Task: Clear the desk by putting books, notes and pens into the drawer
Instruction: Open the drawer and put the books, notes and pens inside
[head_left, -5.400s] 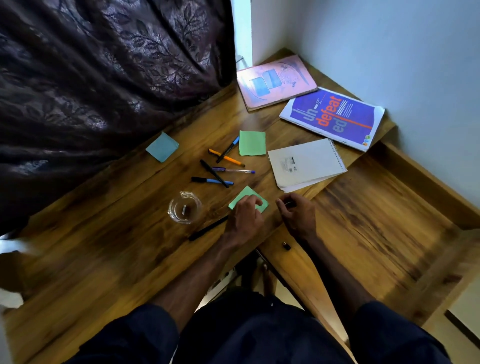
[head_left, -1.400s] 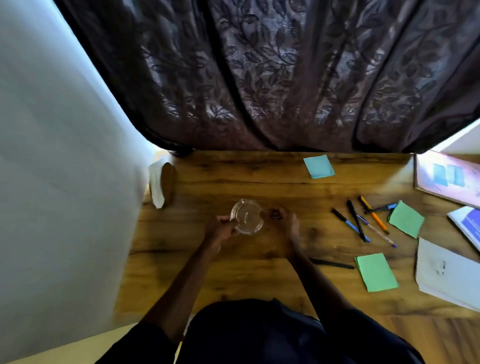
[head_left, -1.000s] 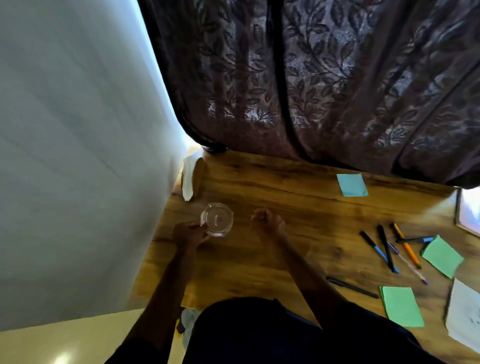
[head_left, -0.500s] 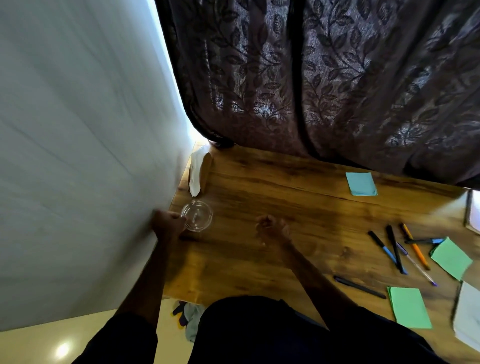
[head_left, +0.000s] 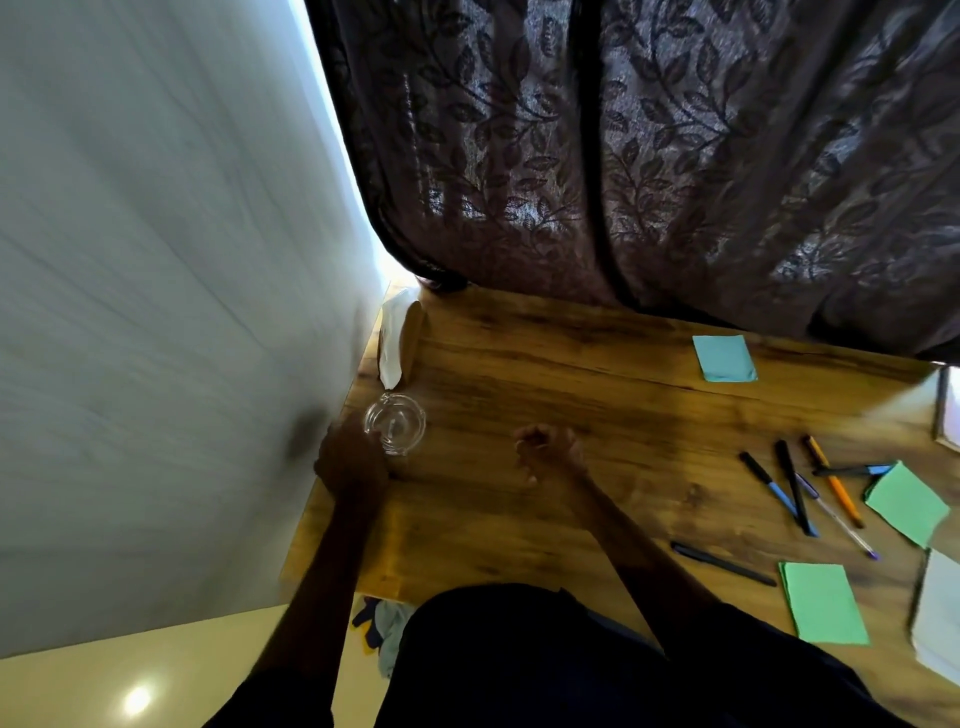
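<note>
A pale wall (head_left: 156, 312) fills the left. At its foot, on the wooden surface (head_left: 571, 395), a white folded item (head_left: 390, 340) leans by the far left corner. Just nearer stands a clear glass dish (head_left: 396, 423) at the surface's left edge. The left hand (head_left: 350, 462) touches the dish's near left rim; whether its grip closes on the glass I cannot tell, since the fingers are dark and blurred. The right hand (head_left: 545, 454) hovers mid-surface in a loose fist, its grip clenched, with nothing visible in it.

A dark leaf-patterned curtain (head_left: 649, 156) hangs along the far edge. Right of centre, a blue note (head_left: 724, 358) lies near the curtain. Further right lies a cluster of pens (head_left: 800, 486), crossing one another, with an orange one (head_left: 836, 488) among them. A single black pen (head_left: 722, 564) lies apart, nearer the front edge. Beside it sits a green note (head_left: 823, 603), and another green note (head_left: 906, 504) lies just right of the cluster. White paper (head_left: 940, 613) is cut off by the right border. No drawer is in view.
</note>
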